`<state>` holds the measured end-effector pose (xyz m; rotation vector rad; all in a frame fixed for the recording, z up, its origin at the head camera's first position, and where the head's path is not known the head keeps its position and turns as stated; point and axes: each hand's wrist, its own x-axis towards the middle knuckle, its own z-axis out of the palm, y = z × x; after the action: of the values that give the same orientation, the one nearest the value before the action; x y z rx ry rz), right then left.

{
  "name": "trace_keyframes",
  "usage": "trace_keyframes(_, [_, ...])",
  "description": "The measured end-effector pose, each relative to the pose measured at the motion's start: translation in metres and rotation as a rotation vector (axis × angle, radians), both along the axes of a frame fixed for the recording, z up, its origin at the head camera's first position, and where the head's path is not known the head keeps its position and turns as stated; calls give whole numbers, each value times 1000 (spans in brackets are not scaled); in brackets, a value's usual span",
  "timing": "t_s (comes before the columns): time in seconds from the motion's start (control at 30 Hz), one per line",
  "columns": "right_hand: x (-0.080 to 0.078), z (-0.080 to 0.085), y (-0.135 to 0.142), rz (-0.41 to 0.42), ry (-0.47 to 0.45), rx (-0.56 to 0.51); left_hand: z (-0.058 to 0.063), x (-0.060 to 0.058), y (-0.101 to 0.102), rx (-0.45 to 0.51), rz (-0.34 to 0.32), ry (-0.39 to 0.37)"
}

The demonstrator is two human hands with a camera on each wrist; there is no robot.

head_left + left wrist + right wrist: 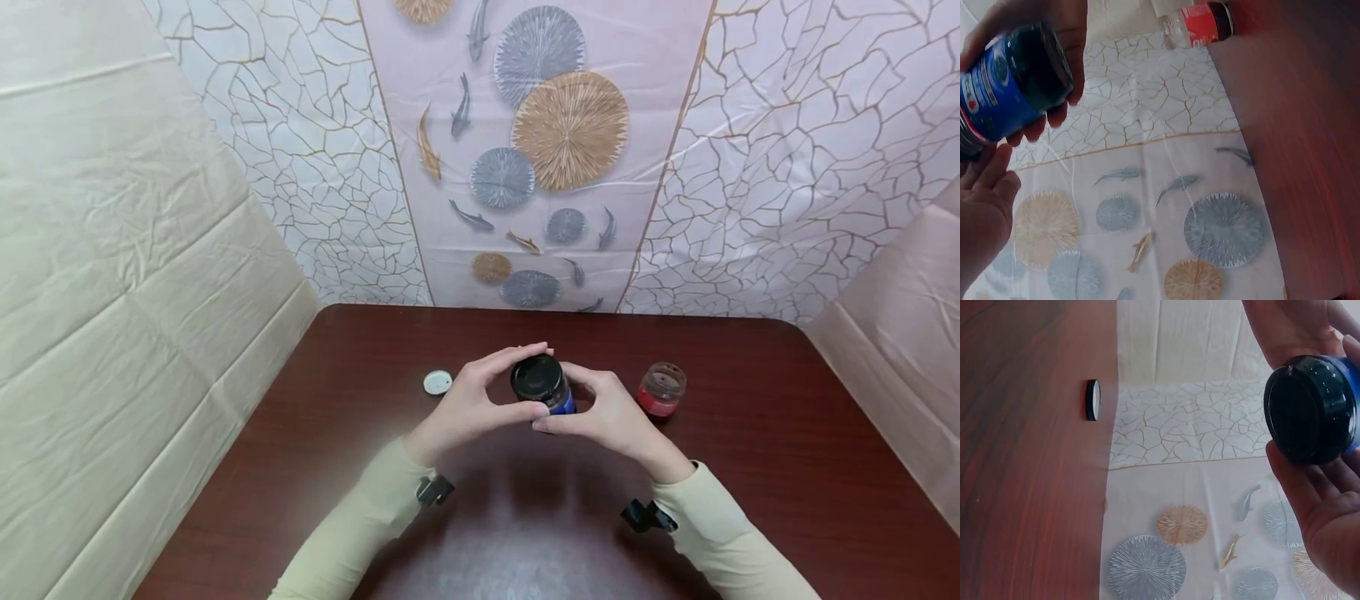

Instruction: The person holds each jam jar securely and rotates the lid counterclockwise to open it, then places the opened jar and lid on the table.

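Note:
Both hands hold a glass jar (pixel 562 406) with a blue label and a dark round end, raised over the table and tilted. That dark end faces the head camera. My right hand (pixel 600 408) grips the jar's body from the right, fingers round the label in the left wrist view. From the left, my left hand (pixel 480 396) reaches round the jar with its fingertips behind it and its thumb in front. The two thumbs meet near the label. At the jar's other end, left fingers (pixel 991 169) touch it; part of that end is hidden.
Right of the hands stands a glass jar with a red label (pixel 658 402), clear at its upper part. A small lid (pixel 437 382) lies on the left, white inside with a dark rim. A patterned cloth (pixel 525 250) hangs behind the dark brown table (pixel 360 350).

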<state>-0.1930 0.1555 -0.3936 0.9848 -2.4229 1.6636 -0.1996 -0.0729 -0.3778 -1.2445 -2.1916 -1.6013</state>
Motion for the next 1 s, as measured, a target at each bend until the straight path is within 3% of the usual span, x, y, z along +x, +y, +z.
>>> trace_keyframes(0.17, [-1, 0, 0, -43, 16, 13, -2, 0, 3, -1, 41, 7])
trace_keyframes(0.27, [-1, 0, 1, -39, 20, 17, -1, 1, 2, -18, 31, -8])
trace_keyframes(0.5, [-1, 0, 3, 50, -12, 5, 5, -1, -5, 10, -136, -96])
trace_keyframes(0.63, [0, 2, 2, 92, 26, 30, 11, -2, -10, -24, -220, -116])
trace_keyframes(0.83, [2, 1, 1, 115, 47, 44, 18, -3, -17, -142, -220, -39])
trace_keyframes(1.0, [2, -1, 1, 110, 46, 35, 18, -1, -18, -137, -183, -31])
